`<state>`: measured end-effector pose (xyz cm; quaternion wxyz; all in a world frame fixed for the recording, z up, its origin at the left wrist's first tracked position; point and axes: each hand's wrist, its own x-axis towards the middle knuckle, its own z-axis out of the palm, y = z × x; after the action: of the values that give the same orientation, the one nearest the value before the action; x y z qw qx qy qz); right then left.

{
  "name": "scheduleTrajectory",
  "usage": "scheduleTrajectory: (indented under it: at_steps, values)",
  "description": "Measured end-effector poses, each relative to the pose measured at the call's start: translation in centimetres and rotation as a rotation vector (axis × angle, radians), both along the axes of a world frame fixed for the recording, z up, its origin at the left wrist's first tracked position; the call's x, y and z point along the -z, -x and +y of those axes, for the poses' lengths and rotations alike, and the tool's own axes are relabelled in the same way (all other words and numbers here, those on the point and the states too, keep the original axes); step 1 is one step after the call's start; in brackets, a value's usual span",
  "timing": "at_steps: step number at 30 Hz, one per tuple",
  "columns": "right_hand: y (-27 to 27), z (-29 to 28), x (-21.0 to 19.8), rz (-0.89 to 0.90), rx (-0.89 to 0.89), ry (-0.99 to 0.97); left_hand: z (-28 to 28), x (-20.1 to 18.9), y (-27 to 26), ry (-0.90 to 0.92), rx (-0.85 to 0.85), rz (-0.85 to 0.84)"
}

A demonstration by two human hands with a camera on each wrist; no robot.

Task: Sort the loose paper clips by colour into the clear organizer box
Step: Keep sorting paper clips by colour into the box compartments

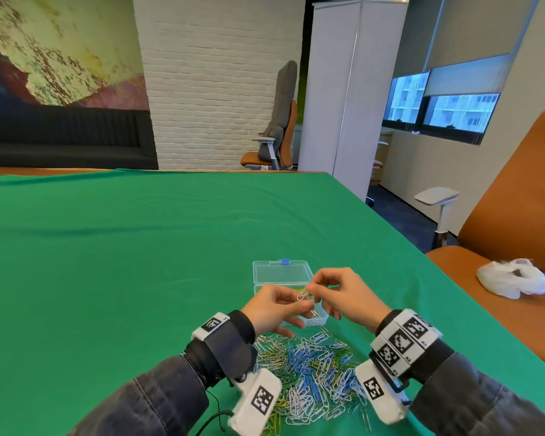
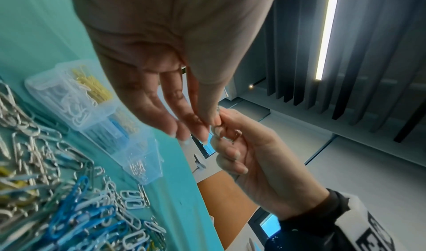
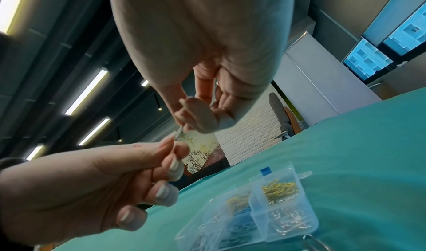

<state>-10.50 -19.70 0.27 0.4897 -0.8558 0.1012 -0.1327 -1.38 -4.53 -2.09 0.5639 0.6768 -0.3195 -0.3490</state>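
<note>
Both hands meet just above the clear organizer box [image 1: 280,273], whose lid stands open. My left hand [image 1: 291,299] and my right hand [image 1: 317,287] each pinch one end of a white paper clip [image 1: 302,294]. In the right wrist view the paper clip [image 3: 179,133] spans the right fingertips [image 3: 184,125] and the left fingertips [image 3: 175,145]. The organizer box [image 2: 76,98] holds yellow, white, blue and silver clips in separate compartments. A mixed pile of loose paper clips [image 1: 315,372] lies on the green cloth between my wrists.
The green tablecloth [image 1: 139,262] stretches far to the left and back. The table's right edge runs close beside my right arm. An orange chair [image 1: 501,234] stands there with a white plastic bag [image 1: 513,280] on its seat.
</note>
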Motion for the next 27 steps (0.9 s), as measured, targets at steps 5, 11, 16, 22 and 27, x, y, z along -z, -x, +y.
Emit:
scheduleTrajectory:
  at_steps: [5, 11, 16, 22, 27]
  values:
    - [0.0, -0.1, -0.2, 0.008, 0.034, 0.033, 0.3, 0.1, -0.7, -0.050, 0.002, -0.174]
    - [0.2, -0.7, -0.5, 0.074, 0.005, -0.007, 0.6, -0.1, -1.3, -0.062, -0.063, -0.339]
    - [0.5, -0.8, -0.7, 0.153, -0.086, -0.081, 0.7, -0.5, -1.7, -0.034, -0.080, -0.417]
    - [0.4, -0.4, 0.2, 0.189, -0.179, -0.114, 0.8, -0.6, -1.9, -0.068, -0.105, -0.556]
    - [0.5, -0.1, 1.0, 0.229, -0.214, -0.080, 1.9, -0.9, -3.8, -0.124, -0.210, -0.619]
